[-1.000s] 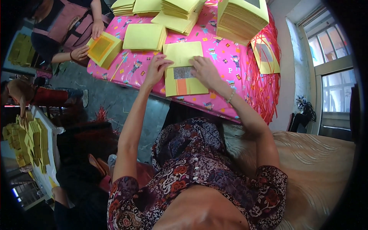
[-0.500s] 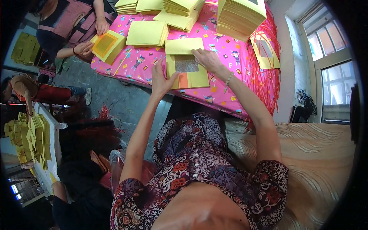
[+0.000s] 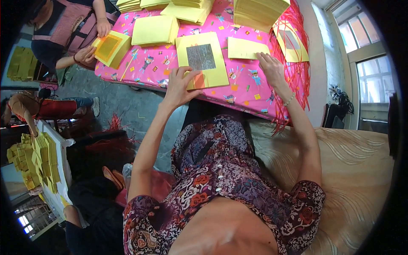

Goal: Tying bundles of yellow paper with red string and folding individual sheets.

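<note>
On the pink table lies a yellow sheet (image 3: 182, 46) with a silver square (image 3: 201, 57) at its middle and an orange patch near its lower edge. My left hand (image 3: 180, 87) rests on its near left corner, thumb and forefinger apart beside the orange patch. To the right, a long folded yellow paper (image 3: 244, 49) lies crosswise. My right hand (image 3: 273, 70) has its fingertips on that paper's right end, pinching it; the underside of the grip is hidden.
Yellow paper stacks (image 3: 154, 30) stand along the table's far side. A taller stack (image 3: 259, 15) is at the back right, near red strings (image 3: 299, 38) and another silver-centred sheet (image 3: 291, 42). At left a co-worker's hands (image 3: 87, 54) hold a yellow-orange paper.
My right hand has moved right with the folded yellow paper, uncovering the silver square. My left hand stays at the sheet's near left corner. The view has shifted slightly.
</note>
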`<state>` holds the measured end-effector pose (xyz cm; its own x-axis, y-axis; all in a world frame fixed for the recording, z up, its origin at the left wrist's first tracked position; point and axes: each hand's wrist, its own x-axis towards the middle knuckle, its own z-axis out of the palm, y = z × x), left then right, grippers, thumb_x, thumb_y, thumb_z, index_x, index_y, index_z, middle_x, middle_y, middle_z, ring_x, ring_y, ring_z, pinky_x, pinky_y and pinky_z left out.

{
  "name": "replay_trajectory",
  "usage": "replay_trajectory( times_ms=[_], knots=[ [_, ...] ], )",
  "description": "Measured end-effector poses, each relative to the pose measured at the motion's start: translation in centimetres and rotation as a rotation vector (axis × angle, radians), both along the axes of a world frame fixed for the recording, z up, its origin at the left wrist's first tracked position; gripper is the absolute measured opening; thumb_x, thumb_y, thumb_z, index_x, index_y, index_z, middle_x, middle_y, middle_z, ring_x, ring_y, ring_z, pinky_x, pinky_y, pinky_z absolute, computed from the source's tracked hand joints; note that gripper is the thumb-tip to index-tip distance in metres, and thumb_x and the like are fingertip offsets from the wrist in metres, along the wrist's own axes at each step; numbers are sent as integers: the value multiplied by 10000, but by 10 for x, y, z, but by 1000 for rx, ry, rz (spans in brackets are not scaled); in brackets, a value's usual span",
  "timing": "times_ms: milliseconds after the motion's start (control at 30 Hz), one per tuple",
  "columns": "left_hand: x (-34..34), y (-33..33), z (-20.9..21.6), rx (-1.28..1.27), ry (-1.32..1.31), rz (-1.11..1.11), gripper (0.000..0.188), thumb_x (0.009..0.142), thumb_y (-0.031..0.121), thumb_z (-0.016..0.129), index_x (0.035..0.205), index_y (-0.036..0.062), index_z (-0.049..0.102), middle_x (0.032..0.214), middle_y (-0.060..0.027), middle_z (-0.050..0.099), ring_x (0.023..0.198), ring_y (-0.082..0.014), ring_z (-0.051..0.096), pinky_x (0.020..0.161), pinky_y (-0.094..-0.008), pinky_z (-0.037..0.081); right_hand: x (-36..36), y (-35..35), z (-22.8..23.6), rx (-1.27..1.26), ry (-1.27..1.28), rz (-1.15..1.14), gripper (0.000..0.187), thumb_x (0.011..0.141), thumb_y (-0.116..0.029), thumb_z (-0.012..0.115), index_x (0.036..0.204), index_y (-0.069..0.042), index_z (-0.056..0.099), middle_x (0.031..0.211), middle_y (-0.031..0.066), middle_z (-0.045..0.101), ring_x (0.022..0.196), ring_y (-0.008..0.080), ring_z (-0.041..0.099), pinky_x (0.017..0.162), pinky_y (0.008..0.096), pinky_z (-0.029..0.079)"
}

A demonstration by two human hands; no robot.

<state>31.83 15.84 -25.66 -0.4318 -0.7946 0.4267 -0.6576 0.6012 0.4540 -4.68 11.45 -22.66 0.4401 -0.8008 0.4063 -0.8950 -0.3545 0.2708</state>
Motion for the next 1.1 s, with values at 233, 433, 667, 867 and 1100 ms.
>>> replay_trajectory(
  times_ms=[233, 433, 667, 867, 1100],
  knots=[
    [-1, -5, -9, 13, 50, -81, 440, 653, 215, 807, 1039, 107, 626, 1000, -88, 582, 974, -281, 542, 830, -392, 459, -5, 21, -8, 56, -47, 98, 248, 796, -132, 626, 1039, -80, 628, 975, 46, 663, 907, 197, 639, 927, 414, 445],
    [1, -5, -8, -8, 37, -78, 319, 661, 226, 805, 926, 110, 671, 926, -43, 624, 889, -242, 585, 743, -360, 503, -4, 29, 7, 270, -93, 34, 274, 810, -186, 655, 1061, -77, 644, 1031, 77, 655, 967, 239, 626, 962, 434, 429],
    [5, -6, -8, -14, 17, -61, 257, 699, 282, 799, 884, 118, 730, 931, -22, 680, 869, -201, 646, 719, -328, 539, 51, 32, 30, 272, -316, 276, 383, 770, -301, 702, 1070, -70, 645, 1061, 102, 626, 972, 259, 598, 869, 379, 475],
    [4, -7, -9, -60, 22, -83, 210, 737, 249, 774, 896, 117, 736, 930, -25, 685, 844, -200, 659, 707, -325, 545, 100, 33, 11, 494, -259, 489, 364, 788, -271, 696, 1087, -72, 634, 1019, 88, 617, 936, 288, 595, 809, 381, 484],
    [6, -9, -7, 42, 72, -89, 160, 788, 202, 728, 901, 90, 732, 918, -41, 693, 829, -212, 656, 700, -330, 536, 108, 20, 0, 543, -243, 442, 274, 807, -272, 672, 991, -69, 673, 945, 76, 623, 881, 272, 609, 751, 381, 500]
  ],
)
